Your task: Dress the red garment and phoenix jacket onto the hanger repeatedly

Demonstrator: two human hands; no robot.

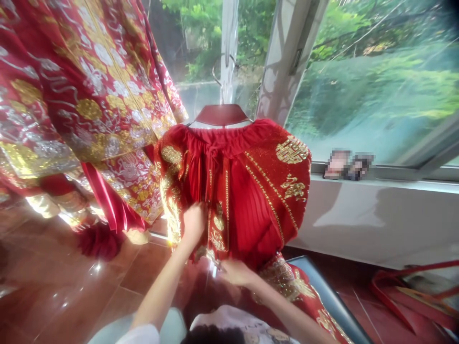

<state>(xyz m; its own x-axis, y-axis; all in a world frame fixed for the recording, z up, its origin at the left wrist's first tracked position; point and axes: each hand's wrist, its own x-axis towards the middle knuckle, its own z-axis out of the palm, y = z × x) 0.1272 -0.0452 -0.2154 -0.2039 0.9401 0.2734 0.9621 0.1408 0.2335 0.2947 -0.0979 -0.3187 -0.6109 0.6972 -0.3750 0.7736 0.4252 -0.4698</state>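
A red pleated garment (247, 200) with gold embroidery and rows of gold beads hangs from a hanger (222, 91) in front of me. My left hand (194, 222) is closed on the cloth at the left of its front, knuckles up. Lower down, at the bottom edge, my right hand (234, 273) has its fingers pinched together. A small bright thing shows at those fingertips, too blurred to name. Below and to the right, a red cloth (297, 282) with gold embroidery lies over a dark seat (330, 291).
Long red robes (89, 95) with gold and silver embroidery hang at the left. Behind are windows (376, 86), with two blurred-out items on the sill (405, 185). A red-framed object (409, 301) stands at the lower right on the tiled floor (86, 301).
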